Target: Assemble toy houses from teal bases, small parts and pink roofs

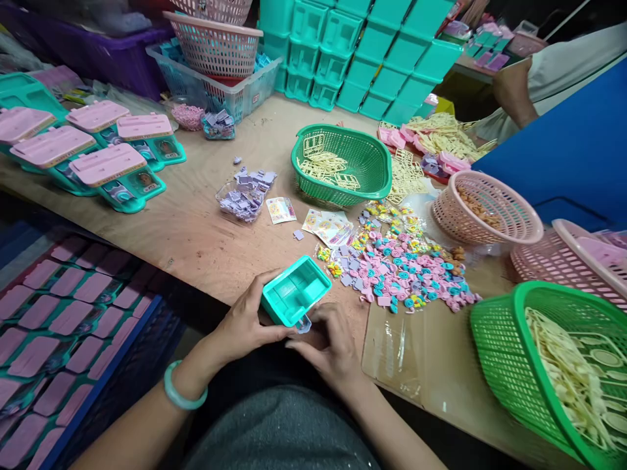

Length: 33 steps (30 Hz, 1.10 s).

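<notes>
Dark shirt (284,427) nearest; left hand (243,321) grips teal box (296,290); right hand (334,346), hold unclear; printed cards (332,230) illegible.

My one head-worn feed looks from above, facing forward and tilted down past the dark lap (279,431). I see the left hand (246,320) and right hand (336,346) close below, in the lower middle; the worktable (191,241) stretches away at a slant, and the stacked teal boxes (379,40) stand well back at the top.

One held teal box (296,287), two green baskets (365,160) (504,365), one bangle (170,386)
</notes>
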### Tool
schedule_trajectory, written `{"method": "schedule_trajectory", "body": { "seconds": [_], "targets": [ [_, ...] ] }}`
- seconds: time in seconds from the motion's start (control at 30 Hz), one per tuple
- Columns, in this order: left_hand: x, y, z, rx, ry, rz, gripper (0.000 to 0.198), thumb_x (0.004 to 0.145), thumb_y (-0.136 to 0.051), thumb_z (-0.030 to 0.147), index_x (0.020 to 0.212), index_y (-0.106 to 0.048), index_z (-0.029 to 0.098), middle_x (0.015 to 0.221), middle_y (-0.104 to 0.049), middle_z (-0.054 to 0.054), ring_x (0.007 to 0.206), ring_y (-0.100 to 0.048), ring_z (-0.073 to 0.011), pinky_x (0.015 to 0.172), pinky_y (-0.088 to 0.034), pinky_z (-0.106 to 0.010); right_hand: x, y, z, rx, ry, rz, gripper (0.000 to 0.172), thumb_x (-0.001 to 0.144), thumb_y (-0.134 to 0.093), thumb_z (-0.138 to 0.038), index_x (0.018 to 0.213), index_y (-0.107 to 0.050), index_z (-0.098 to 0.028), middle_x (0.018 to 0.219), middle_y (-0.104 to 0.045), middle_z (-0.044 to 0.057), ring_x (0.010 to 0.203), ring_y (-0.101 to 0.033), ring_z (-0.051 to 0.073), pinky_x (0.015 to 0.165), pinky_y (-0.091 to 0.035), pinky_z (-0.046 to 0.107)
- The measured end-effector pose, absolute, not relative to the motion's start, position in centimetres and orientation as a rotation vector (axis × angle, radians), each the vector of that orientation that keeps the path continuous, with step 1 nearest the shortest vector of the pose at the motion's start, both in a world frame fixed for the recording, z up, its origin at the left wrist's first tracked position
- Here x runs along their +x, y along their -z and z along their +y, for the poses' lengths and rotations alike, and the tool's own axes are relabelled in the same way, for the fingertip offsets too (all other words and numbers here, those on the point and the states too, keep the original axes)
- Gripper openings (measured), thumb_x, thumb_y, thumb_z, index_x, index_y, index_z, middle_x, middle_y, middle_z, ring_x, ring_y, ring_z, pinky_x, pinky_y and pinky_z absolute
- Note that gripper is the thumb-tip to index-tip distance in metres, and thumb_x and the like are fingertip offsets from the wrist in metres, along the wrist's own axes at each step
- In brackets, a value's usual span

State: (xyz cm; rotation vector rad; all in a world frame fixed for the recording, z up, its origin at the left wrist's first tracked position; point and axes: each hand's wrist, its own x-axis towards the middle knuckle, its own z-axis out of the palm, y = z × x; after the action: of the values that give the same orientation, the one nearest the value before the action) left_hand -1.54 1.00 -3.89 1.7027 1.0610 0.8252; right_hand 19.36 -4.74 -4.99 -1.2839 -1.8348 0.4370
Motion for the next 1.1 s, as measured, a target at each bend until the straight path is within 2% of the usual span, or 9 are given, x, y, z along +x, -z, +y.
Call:
{"method": "schedule_trajectory", "body": {
  "seconds": [0.13, 0.23, 0.4, 0.6, 0.8, 0.87, 1.0, 1.03, 1.1],
  "targets": [
    [-2.0, 4.3, 1.6, 1.776, -0.795, 0.959, 0.085, 0.078, -0.083, 0.038, 0.147, -0.033, 0.031, 0.146, -0.051, -0.012, 0.134, -0.053, -0.0306, 0.112, -0.044, -0.047, 22.0, 4.1, -4.0, -1.269, -0.229, -2.018, 0.069, 0.086, -0.076, -0.043, 0.144, -0.043, -0.023, 0.132, -0.051, 0.016, 0.122, -0.052, 0.032, 0.095, -0.052, 0.049],
    [-2.1, 4.5, 1.7, 1.760, -0.769, 0.960, 0.085, 0.079, -0.081, 0.037, 0.148, -0.032, 0.030, 0.146, -0.050, -0.012, 0.134, -0.052, -0.0322, 0.112, -0.044, -0.049, 22.9, 3.2, -2.4, -1.180, -0.179, -2.236, 0.069, 0.089, -0.072, -0.042, 0.150, -0.041, -0.030, 0.146, -0.049, 0.014, 0.129, -0.051, 0.032, 0.102, -0.048, 0.053],
    [-2.1, 4.6, 1.6, 1.749, -0.765, 0.960, 0.085, 0.079, -0.082, 0.036, 0.148, -0.032, 0.031, 0.146, -0.051, -0.012, 0.132, -0.053, -0.0321, 0.111, -0.045, -0.048, 23.0, 3.0, -1.2, -1.131, -0.212, -2.234, 0.052, 0.093, -0.069, -0.031, 0.142, -0.051, -0.034, 0.139, -0.060, 0.010, 0.118, -0.059, 0.029, 0.093, -0.053, 0.050],
    [-2.1, 4.5, 1.8, 1.748, -0.785, 0.952, 0.087, 0.077, -0.082, 0.034, 0.149, -0.034, 0.032, 0.146, -0.052, -0.012, 0.133, -0.054, -0.0329, 0.112, -0.044, -0.049, 22.7, 3.2, -1.8, -1.164, -0.295, -2.194, 0.058, 0.088, -0.075, -0.038, 0.141, -0.052, -0.031, 0.152, -0.049, 0.012, 0.126, -0.056, 0.032, 0.096, -0.051, 0.053],
    [-2.1, 4.7, 2.0, 1.764, -0.785, 0.947, 0.091, 0.076, -0.084, 0.035, 0.151, -0.034, 0.033, 0.149, -0.052, -0.011, 0.134, -0.054, -0.0325, 0.112, -0.045, -0.046, 22.7, 3.1, -1.0, -1.142, -0.285, -2.204, 0.040, 0.093, -0.069, -0.038, 0.130, -0.056, -0.031, 0.147, -0.053, 0.011, 0.121, -0.058, 0.030, 0.093, -0.053, 0.052],
    [-2.1, 4.7, 2.0, 1.760, -0.796, 0.943, 0.091, 0.076, -0.084, 0.037, 0.151, -0.034, 0.033, 0.150, -0.052, -0.011, 0.135, -0.053, -0.0328, 0.113, -0.044, -0.047, 22.7, 2.9, -0.8, -1.132, -0.295, -2.217, 0.045, 0.091, -0.071, -0.041, 0.132, -0.055, -0.033, 0.148, -0.053, 0.011, 0.120, -0.058, 0.031, 0.092, -0.053, 0.052],
    [-1.9, 4.6, 1.9, 1.749, -0.793, 0.957, 0.093, 0.074, -0.085, 0.038, 0.152, -0.033, 0.034, 0.150, -0.052, -0.012, 0.135, -0.054, -0.0341, 0.113, -0.044, -0.049, 22.1, 2.6, -1.8, -1.186, -0.251, -2.181, 0.073, 0.075, -0.079, -0.062, 0.136, -0.052, -0.033, 0.147, -0.050, 0.014, 0.125, -0.054, 0.038, 0.096, -0.051, 0.059],
    [-1.8, 4.6, 1.9, 1.754, -0.798, 0.964, 0.094, 0.074, -0.085, 0.038, 0.152, -0.033, 0.034, 0.150, -0.052, -0.012, 0.135, -0.054, -0.0342, 0.113, -0.044, -0.049, 21.7, 2.6, -2.3, -1.227, -0.186, -2.121, 0.075, 0.072, -0.082, -0.061, 0.135, -0.053, -0.032, 0.141, -0.053, 0.014, 0.123, -0.056, 0.037, 0.096, -0.051, 0.059],
    [-1.8, 4.6, 1.8, 1.770, -0.824, 0.967, 0.096, 0.073, -0.086, 0.038, 0.152, -0.032, 0.035, 0.151, -0.052, -0.011, 0.135, -0.053, -0.0339, 0.113, -0.044, -0.049, 20.8, 2.7, -3.3, -1.281, -0.105, -1.997, 0.066, 0.075, -0.085, -0.049, 0.131, -0.054, -0.030, 0.118, -0.064, 0.011, 0.106, -0.063, 0.031, 0.087, -0.056, 0.050]
  ]
}}
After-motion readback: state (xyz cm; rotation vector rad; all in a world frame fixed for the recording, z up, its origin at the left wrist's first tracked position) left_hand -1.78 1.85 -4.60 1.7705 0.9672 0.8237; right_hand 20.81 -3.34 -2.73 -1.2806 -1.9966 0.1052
